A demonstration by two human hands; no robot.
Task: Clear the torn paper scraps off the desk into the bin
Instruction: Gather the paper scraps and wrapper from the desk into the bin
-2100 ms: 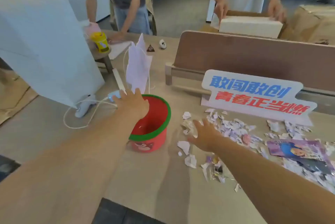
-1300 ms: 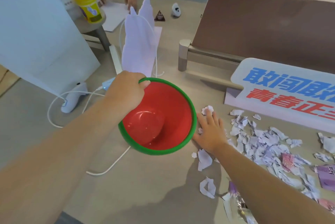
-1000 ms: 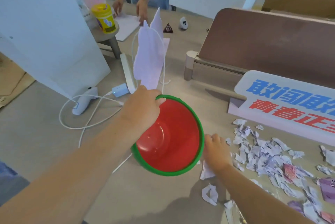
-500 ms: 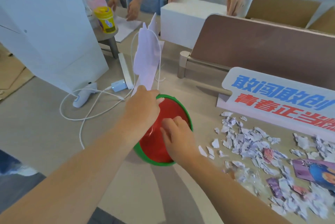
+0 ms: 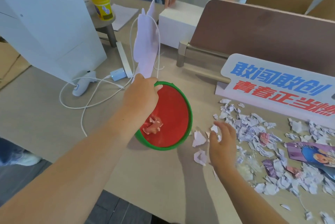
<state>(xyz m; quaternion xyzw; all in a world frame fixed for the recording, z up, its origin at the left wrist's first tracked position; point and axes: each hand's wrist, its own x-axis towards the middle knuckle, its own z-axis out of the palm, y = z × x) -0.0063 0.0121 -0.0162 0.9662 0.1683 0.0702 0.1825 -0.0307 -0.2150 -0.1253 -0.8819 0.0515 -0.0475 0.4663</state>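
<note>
The left hand (image 5: pixel 140 95) is gripping the rim of a red plastic bin with a green rim (image 5: pixel 174 115), tilting its mouth toward the pile of torn white and lilac paper scraps (image 5: pixel 262 133) on the beige desk (image 5: pixel 45 115). A few crumpled scraps (image 5: pixel 152 126) are lying inside the bin. The right hand (image 5: pixel 222 144) is hovering over the pile's near edge, fingers loosely spread, holding nothing.

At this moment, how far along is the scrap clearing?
Barely started. A few scraps already lie inside the red bin, which the left hand tilts by its green rim. The right hand, open, reaches over loose pieces beside the bin. The large pile of torn paper is left on the desk.
</note>
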